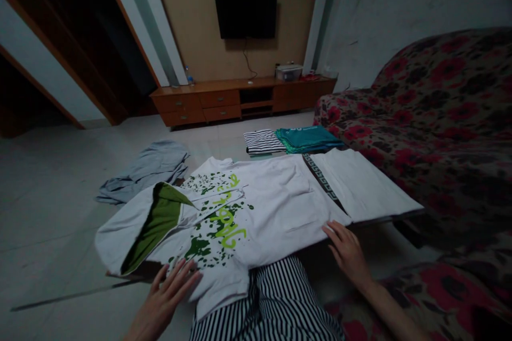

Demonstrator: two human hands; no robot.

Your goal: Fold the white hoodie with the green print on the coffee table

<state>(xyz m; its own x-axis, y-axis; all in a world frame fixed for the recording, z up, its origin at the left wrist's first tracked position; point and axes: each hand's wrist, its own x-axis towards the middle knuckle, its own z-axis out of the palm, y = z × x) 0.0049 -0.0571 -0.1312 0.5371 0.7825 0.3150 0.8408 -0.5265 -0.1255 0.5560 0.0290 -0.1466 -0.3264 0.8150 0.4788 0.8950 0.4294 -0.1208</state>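
A white hooded sweatshirt (256,213) with green splatter and lime lettering lies spread across my lap, its green-lined hood (154,229) turned to the left. My left hand (168,293) rests flat on its lower left part, fingers apart. My right hand (348,253) touches the sweatshirt's lower right edge with its fingertips, holding nothing. A flat white piece of cloth (360,186) extends to the right beyond a black-and-white patterned band (322,181). Whether it belongs to the sweatshirt is hidden.
Striped trousers (276,303) cover my legs. A grey garment (144,173) lies on the tiled floor at the left. A striped garment (262,141) and a teal garment (308,138) lie beyond the sweatshirt. A red-flowered sofa (432,128) fills the right side; a wooden TV cabinet (240,98) stands at the back.
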